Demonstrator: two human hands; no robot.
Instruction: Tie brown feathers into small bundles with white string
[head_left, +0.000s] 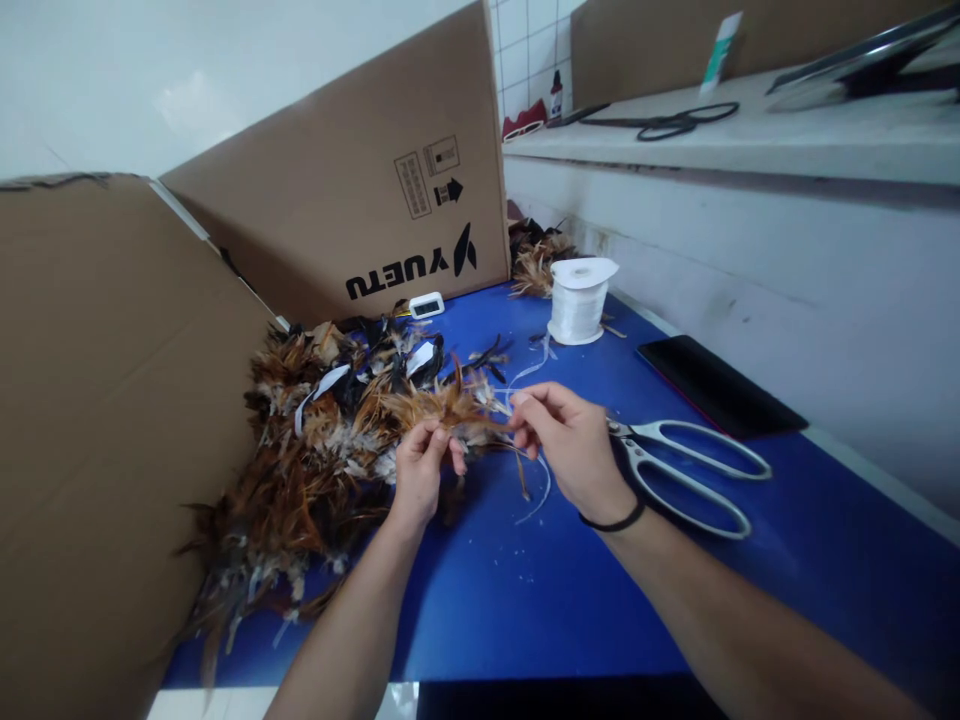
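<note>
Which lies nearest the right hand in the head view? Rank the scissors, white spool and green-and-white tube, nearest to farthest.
1. Scissors: just to the right of the right hand.
2. White spool: beyond the hand, standing on the blue table.
3. Green-and-white tube: upper right, on the shelf.

Thin black wristband (615,526), plain, cord-like, looped just behind the right hand (570,440); left hand (420,470) bare; left forearm (345,620) and right forearm (720,595) bare to the frame edge, both tapering toward the wrist.
</note>
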